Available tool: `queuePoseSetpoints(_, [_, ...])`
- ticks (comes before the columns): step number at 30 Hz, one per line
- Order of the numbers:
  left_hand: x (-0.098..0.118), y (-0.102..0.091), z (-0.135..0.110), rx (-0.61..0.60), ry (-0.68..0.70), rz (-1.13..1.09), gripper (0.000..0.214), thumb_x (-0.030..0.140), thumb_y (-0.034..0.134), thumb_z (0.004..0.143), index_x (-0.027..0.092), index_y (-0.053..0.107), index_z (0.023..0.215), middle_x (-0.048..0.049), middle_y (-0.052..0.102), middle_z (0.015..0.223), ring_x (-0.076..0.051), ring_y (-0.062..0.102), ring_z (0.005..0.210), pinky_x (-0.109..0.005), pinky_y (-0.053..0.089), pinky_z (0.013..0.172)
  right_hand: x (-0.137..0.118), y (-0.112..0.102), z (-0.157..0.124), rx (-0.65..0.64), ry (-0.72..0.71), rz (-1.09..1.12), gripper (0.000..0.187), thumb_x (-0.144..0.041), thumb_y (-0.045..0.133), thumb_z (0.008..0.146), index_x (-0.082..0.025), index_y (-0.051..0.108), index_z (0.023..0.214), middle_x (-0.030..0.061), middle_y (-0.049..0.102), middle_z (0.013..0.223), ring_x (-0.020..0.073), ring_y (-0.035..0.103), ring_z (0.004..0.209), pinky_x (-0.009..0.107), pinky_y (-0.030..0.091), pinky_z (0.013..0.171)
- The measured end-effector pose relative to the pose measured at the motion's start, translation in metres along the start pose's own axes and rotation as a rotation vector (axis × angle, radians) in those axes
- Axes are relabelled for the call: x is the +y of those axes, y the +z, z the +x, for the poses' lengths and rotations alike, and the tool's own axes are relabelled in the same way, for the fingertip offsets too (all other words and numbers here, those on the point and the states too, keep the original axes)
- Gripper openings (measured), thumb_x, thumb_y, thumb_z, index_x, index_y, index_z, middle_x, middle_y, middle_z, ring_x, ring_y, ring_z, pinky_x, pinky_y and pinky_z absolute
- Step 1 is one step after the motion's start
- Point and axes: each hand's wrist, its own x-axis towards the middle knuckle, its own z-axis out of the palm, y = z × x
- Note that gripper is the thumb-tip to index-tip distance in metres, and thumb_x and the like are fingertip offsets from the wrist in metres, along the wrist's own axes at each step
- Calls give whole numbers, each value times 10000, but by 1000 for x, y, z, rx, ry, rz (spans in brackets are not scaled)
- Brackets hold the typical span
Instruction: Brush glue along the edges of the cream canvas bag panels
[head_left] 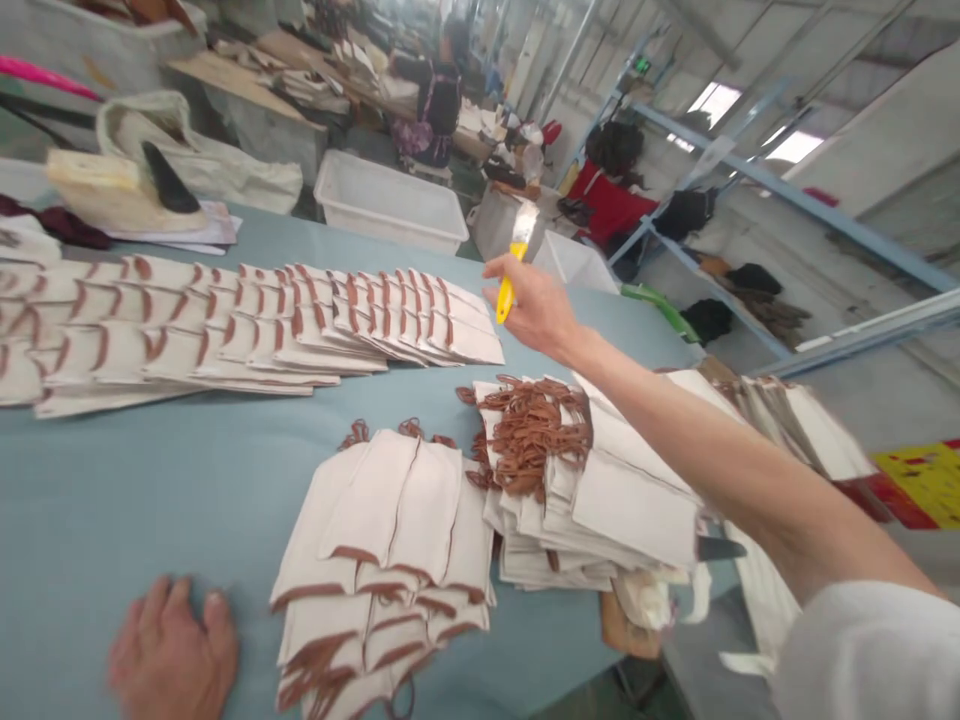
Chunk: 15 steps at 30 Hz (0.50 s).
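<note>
I had my left grip (174, 650) palm down on the surface (150, 500), fingers loosely parted, nothing visible in it. Stacked cloth pouches (424, 500) lay to its right. Farther out, my right grip (536, 305) was closed round a yellow-handled brush (505, 294), overlapping cloth pieces (251, 335) to its left.

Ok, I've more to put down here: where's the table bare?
Bare table lies left of the front stack, between long row and left hand. A thinner strip separates row and stack. It's crowded rightward, where the right stack sits close.
</note>
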Motion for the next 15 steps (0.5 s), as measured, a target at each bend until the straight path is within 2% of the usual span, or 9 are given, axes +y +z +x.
queuePoseSetpoints(2, [-10,5,-4,10,-14,11,555,521,511,1043,175,637,1457,-226,554,1707,-573,394,1627,-834,348,1297,-49,-12,-45,5,-65,64,237,-309,573,1095,-207,666,1287,95,787,1081,286,706,1006,375,508,902])
queuePoseSetpoints(4, [-17,8,-5,10,-18,-3,589,531,492,1046,82,664,1385,-309,575,1658,-584,422,1607,-804,344,1310,-102,-10,-100,-36,-82,127,193,-278,585,1104,-237,673,1271,85,797,1131,269,715,1044,362,511,923])
queuePoseSetpoints(6, [-22,9,-5,4,-14,-36,588,528,458,1053,63,678,1336,-325,592,1632,-589,429,1601,-806,333,1311,-150,8,-158,-173,-40,150,169,-269,621,1103,-249,686,1257,86,808,1155,259,724,1072,356,512,959])
queuePoseSetpoints(8, [-26,8,-7,-13,-4,-81,564,516,430,1055,91,679,1329,-295,618,1617,-580,431,1604,-816,342,1300,-187,35,-209,-313,1,115,181,-285,693,1073,-242,696,1249,82,815,1091,266,730,1042,349,520,920])
queuePoseSetpoints(11, [-30,2,-17,-78,25,-163,608,530,385,1048,80,673,1339,-310,665,1542,-548,489,1577,-775,377,1301,-222,73,-262,-404,34,72,215,-309,836,973,-227,725,1138,72,806,951,273,733,940,330,519,812])
queuePoseSetpoints(15, [-27,-14,-45,-207,40,-263,732,630,383,1001,42,671,1330,-371,671,1484,-524,585,1502,-715,414,1302,-238,101,-291,-466,136,13,168,-251,813,973,-202,723,1107,114,805,1022,284,732,966,338,520,819])
